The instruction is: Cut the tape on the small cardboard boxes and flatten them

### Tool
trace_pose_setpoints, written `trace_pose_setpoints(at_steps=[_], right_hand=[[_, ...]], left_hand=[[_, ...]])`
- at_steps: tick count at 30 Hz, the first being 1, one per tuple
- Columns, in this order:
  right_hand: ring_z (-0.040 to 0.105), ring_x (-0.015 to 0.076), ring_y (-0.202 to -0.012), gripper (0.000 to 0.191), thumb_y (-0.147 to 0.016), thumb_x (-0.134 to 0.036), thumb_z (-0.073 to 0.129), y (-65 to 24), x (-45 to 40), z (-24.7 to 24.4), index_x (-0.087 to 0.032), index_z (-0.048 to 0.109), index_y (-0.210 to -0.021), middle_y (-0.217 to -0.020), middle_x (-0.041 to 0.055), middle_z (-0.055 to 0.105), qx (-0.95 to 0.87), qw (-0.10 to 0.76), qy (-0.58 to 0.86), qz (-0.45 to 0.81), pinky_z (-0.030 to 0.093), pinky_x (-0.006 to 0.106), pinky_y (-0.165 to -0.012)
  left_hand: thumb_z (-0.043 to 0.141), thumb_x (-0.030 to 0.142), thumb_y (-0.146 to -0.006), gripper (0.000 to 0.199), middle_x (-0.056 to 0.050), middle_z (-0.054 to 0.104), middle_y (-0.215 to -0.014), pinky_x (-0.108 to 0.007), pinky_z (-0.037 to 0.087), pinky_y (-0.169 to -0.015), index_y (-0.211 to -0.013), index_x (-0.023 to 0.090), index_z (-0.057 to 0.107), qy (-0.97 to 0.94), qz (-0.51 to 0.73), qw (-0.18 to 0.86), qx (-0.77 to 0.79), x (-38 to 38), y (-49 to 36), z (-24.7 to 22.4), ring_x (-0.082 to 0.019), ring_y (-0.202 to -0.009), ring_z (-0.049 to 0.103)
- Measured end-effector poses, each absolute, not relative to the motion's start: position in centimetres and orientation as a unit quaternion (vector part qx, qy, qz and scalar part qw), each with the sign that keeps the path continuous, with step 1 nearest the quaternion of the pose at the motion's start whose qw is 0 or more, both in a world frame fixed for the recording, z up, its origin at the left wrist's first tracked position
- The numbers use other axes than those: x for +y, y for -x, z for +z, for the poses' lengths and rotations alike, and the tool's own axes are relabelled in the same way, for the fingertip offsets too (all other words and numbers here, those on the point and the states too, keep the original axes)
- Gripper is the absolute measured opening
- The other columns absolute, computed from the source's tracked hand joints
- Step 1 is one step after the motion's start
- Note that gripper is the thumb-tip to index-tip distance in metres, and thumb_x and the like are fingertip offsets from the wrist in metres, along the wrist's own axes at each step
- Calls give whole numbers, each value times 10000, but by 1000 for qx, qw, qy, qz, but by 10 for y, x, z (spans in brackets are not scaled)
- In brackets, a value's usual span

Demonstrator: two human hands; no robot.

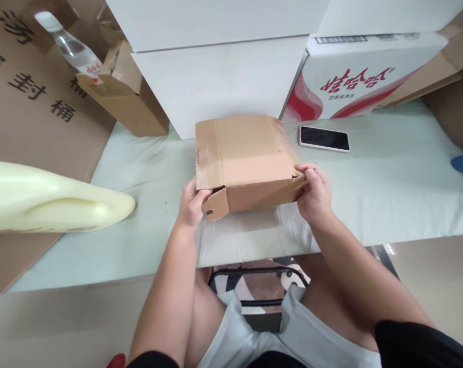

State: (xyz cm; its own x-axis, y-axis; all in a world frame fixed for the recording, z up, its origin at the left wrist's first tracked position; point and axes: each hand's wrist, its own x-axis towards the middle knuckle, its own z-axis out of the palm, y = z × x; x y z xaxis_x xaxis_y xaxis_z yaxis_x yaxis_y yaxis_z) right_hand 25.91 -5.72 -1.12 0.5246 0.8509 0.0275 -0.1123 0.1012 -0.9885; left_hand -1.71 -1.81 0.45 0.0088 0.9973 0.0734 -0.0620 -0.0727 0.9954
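A brown cardboard box (250, 153) sits in front of me on the pale green cloth, its broad face up and a small flap sticking out at the near left corner. My left hand (192, 205) grips that left corner, thumb on the flap and the other fingers partly hidden behind the cardboard. At the near right corner my right hand (314, 194) is closed on the box, thumb and forefinger pinching the edge. Its remaining fingers curl under the side. What the box holds, if anything, cannot be seen.
White cartons (219, 87) stand stacked behind the box. A phone (324, 139) lies to its right on the cloth-covered table (388, 204). At left are a pale yellow plastic object (54, 197), a small open carton (139, 107) and a clear bottle (72, 48).
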Motion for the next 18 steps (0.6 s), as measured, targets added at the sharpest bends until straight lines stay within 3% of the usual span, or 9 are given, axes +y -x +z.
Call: trace_pose_setpoints(at_steps=[6,11,18], right_hand=[[499,132,-632,336,-755,-582,753,-259,-57,-9,-252,703,-789,-744,-16,627,-314,664,570,368,342,259,-574],[501,146,-638,288,-756,-546,720,-260,-56,-8,-259,704,-774,-742,-10,639,-321,662,573,361,338,272,-577],[465,149,-631,290,-730,-534,697,-260,-57,-6,-245,685,-711,-675,-16,596,-333,646,583,364,332,295,-623]], left_hand=[[712,381,-667,196,-49,702,-723,-353,547,-702,-730,195,713,-528,529,478,463,-16,20,-1,-243,-748,684],[761,434,-692,269,-40,719,-771,-310,519,-639,-818,196,748,-514,566,436,475,-13,19,-5,-213,-724,659],[880,619,-681,487,22,566,-679,-242,452,-567,-729,208,623,-498,582,386,515,-9,20,-7,-133,-630,527]])
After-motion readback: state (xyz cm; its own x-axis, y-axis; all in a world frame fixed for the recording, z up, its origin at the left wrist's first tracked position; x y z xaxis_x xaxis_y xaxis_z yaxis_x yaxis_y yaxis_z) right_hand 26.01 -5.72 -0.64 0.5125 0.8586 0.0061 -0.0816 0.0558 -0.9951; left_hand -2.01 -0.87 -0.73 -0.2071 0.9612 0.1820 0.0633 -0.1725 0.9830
